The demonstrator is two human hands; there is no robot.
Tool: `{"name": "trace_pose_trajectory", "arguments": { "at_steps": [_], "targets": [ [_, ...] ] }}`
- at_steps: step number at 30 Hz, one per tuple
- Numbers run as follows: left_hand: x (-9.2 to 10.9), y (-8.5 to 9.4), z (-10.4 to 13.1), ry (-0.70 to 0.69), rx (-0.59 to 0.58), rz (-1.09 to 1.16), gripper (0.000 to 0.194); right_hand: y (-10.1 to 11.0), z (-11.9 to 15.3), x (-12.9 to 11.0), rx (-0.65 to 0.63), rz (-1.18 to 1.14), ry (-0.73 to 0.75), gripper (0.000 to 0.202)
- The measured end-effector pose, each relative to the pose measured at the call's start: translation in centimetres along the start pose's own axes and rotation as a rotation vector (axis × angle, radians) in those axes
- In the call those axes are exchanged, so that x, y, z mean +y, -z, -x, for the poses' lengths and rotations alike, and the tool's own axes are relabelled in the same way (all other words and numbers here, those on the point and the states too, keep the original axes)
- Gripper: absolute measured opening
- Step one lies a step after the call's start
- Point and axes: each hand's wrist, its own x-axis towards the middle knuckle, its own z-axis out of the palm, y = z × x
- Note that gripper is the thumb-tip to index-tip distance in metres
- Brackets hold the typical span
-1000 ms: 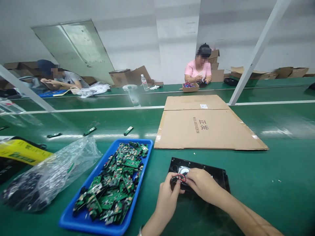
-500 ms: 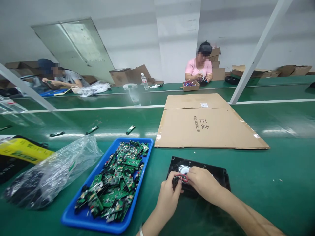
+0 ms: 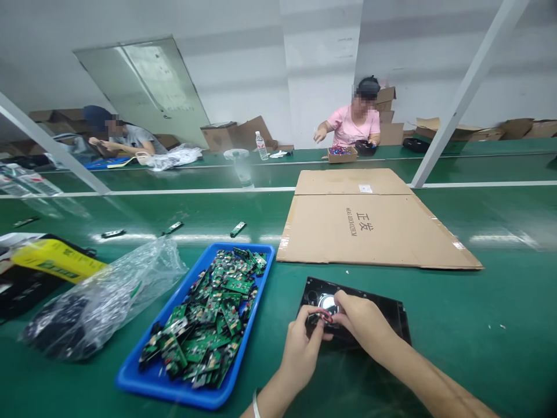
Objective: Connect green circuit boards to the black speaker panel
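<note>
A black flat casing (image 3: 394, 316) lies on the green bench in front of me, with a round silver speaker (image 3: 326, 302) set in it. Over its left part my left hand (image 3: 300, 345) pinches a bundle of red and black wires (image 3: 325, 315). My right hand (image 3: 368, 322) is closed at the same wires, thumb and fingertips together beside the speaker. The fingers hide the wire ends and whatever they join. To the left of my hands is a blue tray (image 3: 244, 354) heaped with small green circuit boards (image 3: 211, 325).
A flattened cardboard sheet (image 3: 326, 232) lies beyond the casing. Left of the tray are a clear plastic bag (image 3: 117, 296) and a yellow-black package (image 3: 61, 261). Several single boards, including one board (image 3: 238, 229), lie farther back. Two people sit across the benches; white posts (image 3: 470, 96) rise between.
My view has shifted slightly, moving the scene right. Both hands remain at the wires, with the right fingers slightly changed. The co-worker in pink has stretched one arm out sideways.
</note>
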Motion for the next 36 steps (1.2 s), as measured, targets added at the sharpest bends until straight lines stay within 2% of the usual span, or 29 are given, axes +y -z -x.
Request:
{"name": "trace_pose_trajectory", "arguments": {
  "at_steps": [4,7,11,12,13,15,18,21,25,30,36],
  "targets": [
    [-0.3,-0.1,0.0,-0.008,0.014,-0.052,0.031,0.0,-0.3,-0.4,0.009,0.019,-0.023,0.017],
    [-0.5,-0.3,0.0,-0.018,0.076,-0.056,0.035,0.7,-0.1,0.0,0.030,-0.003,-0.013,0.019],
    [-0.5,-0.5,0.0,-0.025,0.178,-0.029,0.045,3.5,0.9,1.6,0.018,-0.180,-0.009,0.074],
    [-0.5,-0.6,0.0,-0.015,0.199,-0.023,0.046,4.2,1.2,1.9,-0.010,-0.206,-0.041,0.076],
    [-0.5,-0.6,0.0,-0.005,0.216,-0.016,0.047,4.7,1.4,2.1,-0.049,-0.222,-0.086,0.069],
    [-0.5,-0.6,0.0,0.011,0.237,-0.006,0.048,5.1,1.5,2.0,-0.131,-0.250,-0.171,0.046],
    [-0.6,-0.6,0.1,0.021,0.242,0.005,0.046,4.0,1.1,1.1,-0.171,-0.330,-0.193,0.026],
    [-0.5,-0.7,0.1,0.019,0.259,0.015,0.045,2.3,0.7,0.6,-0.102,-0.374,-0.124,0.016],
    [-0.2,-1.1,0.1,0.024,0.311,0.014,0.043,1.8,1.1,1.5,0.015,-0.355,-0.009,0.025],
    [-0.1,-1.9,0.0,0.037,0.327,0.097,0.043,1.8,1.5,1.2,-0.081,-0.237,0.168,0.032],
    [-0.4,-2.1,0.3,0.041,0.278,0.071,0.044,-1.6,1.3,0.6,0.134,-0.016,0.166,0.032]
  ]
}}
